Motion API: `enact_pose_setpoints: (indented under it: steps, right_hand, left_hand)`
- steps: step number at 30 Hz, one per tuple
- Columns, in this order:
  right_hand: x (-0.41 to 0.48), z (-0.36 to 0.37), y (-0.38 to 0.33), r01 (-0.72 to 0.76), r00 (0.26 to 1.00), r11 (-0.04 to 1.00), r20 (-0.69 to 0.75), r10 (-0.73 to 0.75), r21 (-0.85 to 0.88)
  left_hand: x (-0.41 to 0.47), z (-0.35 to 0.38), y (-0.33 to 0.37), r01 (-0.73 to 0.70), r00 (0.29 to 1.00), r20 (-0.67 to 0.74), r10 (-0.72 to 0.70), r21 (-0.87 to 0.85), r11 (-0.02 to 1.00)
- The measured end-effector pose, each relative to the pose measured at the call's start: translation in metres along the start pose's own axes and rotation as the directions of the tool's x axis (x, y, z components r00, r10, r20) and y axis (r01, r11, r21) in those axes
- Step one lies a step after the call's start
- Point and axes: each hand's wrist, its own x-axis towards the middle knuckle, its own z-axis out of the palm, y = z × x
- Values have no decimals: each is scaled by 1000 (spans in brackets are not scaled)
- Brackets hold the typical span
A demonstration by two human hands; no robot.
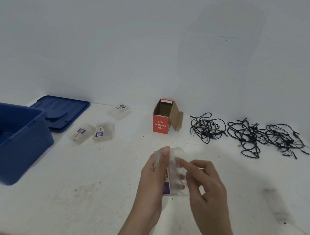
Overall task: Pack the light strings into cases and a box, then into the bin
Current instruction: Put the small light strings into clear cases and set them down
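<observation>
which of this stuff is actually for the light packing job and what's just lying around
For the job:
clear case gripped by the left hand, right hand touching it
three other cases on the table
red box, open
black light strings
blue bin

Lying about:
blue lid, flat behind the bin
small pale scrap near the strings, too small to identify

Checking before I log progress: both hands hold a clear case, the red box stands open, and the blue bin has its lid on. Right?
Not quite. The head view shows the blue bin uncovered, its lid lying flat on the table behind it. The rest holds.
</observation>
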Motion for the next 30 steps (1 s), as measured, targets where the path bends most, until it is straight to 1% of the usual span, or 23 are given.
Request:
enact_pose_setpoints:
  steps: [2, 4, 5, 7, 9, 11, 13, 16, 18, 19, 20, 23, 24, 25, 26, 27, 28, 29, 30]
  right_hand:
    - [2, -5, -3, -60, 998, 992, 23, 58, 114]
    - [4, -13, -6, -127, 991, 967, 76, 113, 221]
    - [5, -16, -7, -155, 986, 957, 104, 133, 245]
    - [5, -19, -7, -214, 969, 947, 172, 176, 240]
    - [6, -18, -7, -292, 940, 927, 251, 232, 234]
    - [6, -16, -5, -377, 908, 885, 298, 295, 274]
    - [7, -17, -5, -451, 880, 828, 322, 350, 333]
    - [9, -22, -3, -516, 851, 753, 344, 397, 408]
    - [11, -26, -1, -524, 851, 704, 330, 409, 480]
    - [11, -27, 0, -508, 861, 701, 306, 406, 500]
    - [11, -27, 0, -482, 876, 723, 267, 401, 495]
    - [9, -24, 3, -353, 931, 847, 61, 359, 397]
    - [8, -22, 3, -282, 952, 903, -20, 305, 325]
    - [8, -20, 3, -186, 973, 960, -97, 209, 208]
    - [8, -18, 2, -69, 985, 996, -155, 77, 56]
    - [8, -15, 1, 41, 983, 994, -173, -58, -98]
    - [6, -12, 2, 119, 975, 968, -158, -156, -219]
    - [5, -9, 3, 163, 968, 940, -135, -211, -300]
    - [4, -7, 5, 177, 966, 923, -120, -230, -343]
  left_hand:
    - [1, -1, 3, 30, 1000, 5, -30, -67, 997]
    - [1, -2, 5, 50, 999, 3, -50, -106, 993]
    - [2, -2, 6, 51, 999, 2, -51, -117, 992]
    - [2, -2, 6, 32, 999, -14, -33, -100, 994]
    - [3, 0, 5, -11, 1000, -18, 11, -24, 1000]
    - [4, 1, 3, -44, 999, -1, 44, 79, 996]
    - [4, 3, 2, -59, 998, 19, 57, 125, 990]
    - [4, 5, 4, -37, 999, 12, 36, 78, 996]
    - [4, 6, 5, -25, 1000, -9, 25, 19, 1000]
    - [5, 6, 5, -27, 1000, -15, 27, -1, 1000]
    - [5, 6, 5, -31, 999, -21, 31, -10, 999]
    - [6, 6, 3, -34, 998, -54, 35, 16, 999]
    - [6, 6, 2, -29, 997, -70, 30, 23, 999]
    - [7, 6, 1, -23, 996, -84, 25, 25, 999]
    - [8, 7, 1, -16, 995, -95, 18, 20, 1000]
    - [8, 8, 0, -10, 994, -108, 11, 18, 1000]
    - [9, 9, 0, -3, 993, -119, 6, 22, 1000]
    - [9, 9, -1, -1, 992, -128, 5, 30, 1000]
    - [9, 10, -1, -6, 991, -135, 11, 37, 999]
